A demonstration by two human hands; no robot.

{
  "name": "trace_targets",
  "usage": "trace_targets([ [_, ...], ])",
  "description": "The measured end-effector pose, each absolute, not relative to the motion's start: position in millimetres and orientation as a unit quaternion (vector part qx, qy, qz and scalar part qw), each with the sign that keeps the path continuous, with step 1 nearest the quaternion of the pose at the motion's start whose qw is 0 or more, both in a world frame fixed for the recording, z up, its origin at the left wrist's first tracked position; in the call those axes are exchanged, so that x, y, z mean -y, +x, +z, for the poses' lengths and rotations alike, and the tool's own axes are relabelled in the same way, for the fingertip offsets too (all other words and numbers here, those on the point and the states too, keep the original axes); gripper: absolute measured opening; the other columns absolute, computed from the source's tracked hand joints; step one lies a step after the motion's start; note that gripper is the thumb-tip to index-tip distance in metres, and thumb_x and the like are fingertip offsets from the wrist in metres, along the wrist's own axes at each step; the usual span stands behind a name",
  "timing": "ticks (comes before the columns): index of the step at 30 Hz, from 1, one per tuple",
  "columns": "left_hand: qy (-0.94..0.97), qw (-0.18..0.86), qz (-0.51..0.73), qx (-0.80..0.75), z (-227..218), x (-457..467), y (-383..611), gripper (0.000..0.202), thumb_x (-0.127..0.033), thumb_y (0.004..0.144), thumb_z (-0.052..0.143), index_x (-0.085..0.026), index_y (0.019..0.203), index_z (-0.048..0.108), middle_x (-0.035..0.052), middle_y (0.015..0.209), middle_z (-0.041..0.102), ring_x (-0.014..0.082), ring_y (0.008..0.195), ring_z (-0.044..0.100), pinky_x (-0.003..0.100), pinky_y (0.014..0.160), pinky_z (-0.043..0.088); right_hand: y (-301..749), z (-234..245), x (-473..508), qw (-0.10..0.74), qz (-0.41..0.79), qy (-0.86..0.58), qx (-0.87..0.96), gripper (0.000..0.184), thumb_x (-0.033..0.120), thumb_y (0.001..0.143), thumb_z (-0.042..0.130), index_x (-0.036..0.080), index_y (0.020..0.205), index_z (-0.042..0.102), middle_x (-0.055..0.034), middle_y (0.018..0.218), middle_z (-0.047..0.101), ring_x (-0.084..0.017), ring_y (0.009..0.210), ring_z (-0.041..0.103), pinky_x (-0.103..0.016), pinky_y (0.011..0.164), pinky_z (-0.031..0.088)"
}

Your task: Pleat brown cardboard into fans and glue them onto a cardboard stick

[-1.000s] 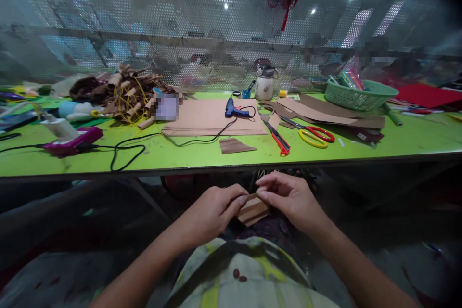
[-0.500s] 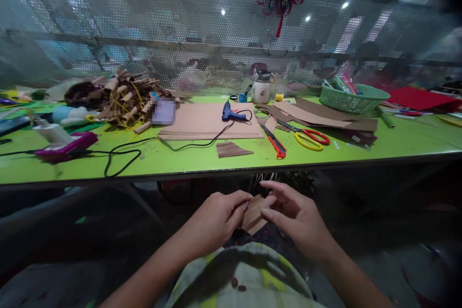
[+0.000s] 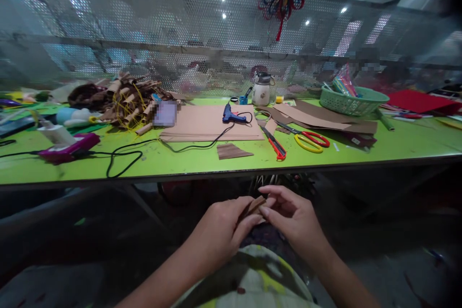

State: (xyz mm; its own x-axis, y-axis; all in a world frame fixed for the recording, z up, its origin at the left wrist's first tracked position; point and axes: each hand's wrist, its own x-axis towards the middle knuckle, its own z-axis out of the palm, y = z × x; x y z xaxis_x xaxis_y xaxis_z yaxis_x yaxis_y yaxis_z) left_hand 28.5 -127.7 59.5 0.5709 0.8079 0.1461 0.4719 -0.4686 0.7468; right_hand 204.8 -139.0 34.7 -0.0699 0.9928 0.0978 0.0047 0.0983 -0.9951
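Head view. Reference for positions: blue glue gun (image 3: 228, 114), on the green surface (image 3: 180, 163).

Brown paper piece (image 3: 257, 205): held in the air on the near side of the glue gun, slightly right of it, lower. Left hand (image 3: 225, 221): grip pinched on the piece's left part, thumb below, fingers along the far side; the rest protrudes rightward. Right hand (image 3: 294, 214): thumb tip at the piece's right end, index raised and apart from the thumb; whether this grip pinches the piece, cannot tell. Folds in piece too small to read.

Paper sheets (image 3: 202, 118): under the glue gun. Paper scrap (image 3: 234, 151): just nearer than the glue gun. Scissors (image 3: 300, 132): right of it.
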Motion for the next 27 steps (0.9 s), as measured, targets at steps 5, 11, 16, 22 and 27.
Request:
trace_targets([
  [5,0.809,0.335,0.267,-0.402,48,127,27,0.024,-0.027,0.094,0.039,-0.02,0.106,0.058,0.0021,0.091,0.065,0.0134,0.079,0.059,0.022,0.072,0.04,204,32,138,0.501,0.503,-0.454,0.539,0.031,0.03,0.075,0.069,0.018,0.102,0.062,0.0006,0.071,0.059,-0.013,0.067,0.058,-0.025,0.066,0.05],
  [11,0.812,0.351,0.267,-0.382,46,123,26,0.022,-0.026,0.095,0.038,-0.02,0.097,0.059,0.0,0.082,0.063,0.011,0.072,0.057,0.02,0.067,0.038,206,32,131,0.453,0.518,-0.442,0.576,0.023,0.03,0.077,0.066,0.016,0.096,0.065,-0.0022,0.078,0.063,-0.014,0.073,0.06,-0.026,0.069,0.05],
  [16,0.816,0.333,0.238,-0.408,48,121,23,0.021,-0.03,0.094,0.039,-0.02,0.093,0.058,-0.0016,0.075,0.06,0.0106,0.065,0.055,0.02,0.059,0.035,205,31,127,0.471,0.478,-0.472,0.572,0.019,0.032,0.077,0.066,0.014,0.071,0.066,-0.0019,0.066,0.064,-0.013,0.062,0.057,-0.022,0.059,0.046],
  [22,0.812,0.362,0.209,-0.407,50,120,7,0.025,-0.031,0.095,0.036,-0.019,0.091,0.058,-0.0013,0.073,0.061,0.0101,0.064,0.055,0.018,0.06,0.036,207,23,129,0.481,0.436,-0.482,0.588,0.018,0.031,0.078,0.064,0.015,0.069,0.066,0.0,0.062,0.059,-0.011,0.058,0.052,-0.019,0.053,0.041],
  [27,0.814,0.369,0.168,-0.416,49,123,-11,0.027,-0.032,0.095,0.036,-0.018,0.088,0.058,-0.0023,0.066,0.06,0.0094,0.06,0.053,0.018,0.059,0.036,198,12,133,0.463,0.468,-0.48,0.579,0.023,0.035,0.079,0.063,0.015,0.068,0.064,-0.0001,0.062,0.056,-0.011,0.059,0.049,-0.02,0.054,0.039],
])
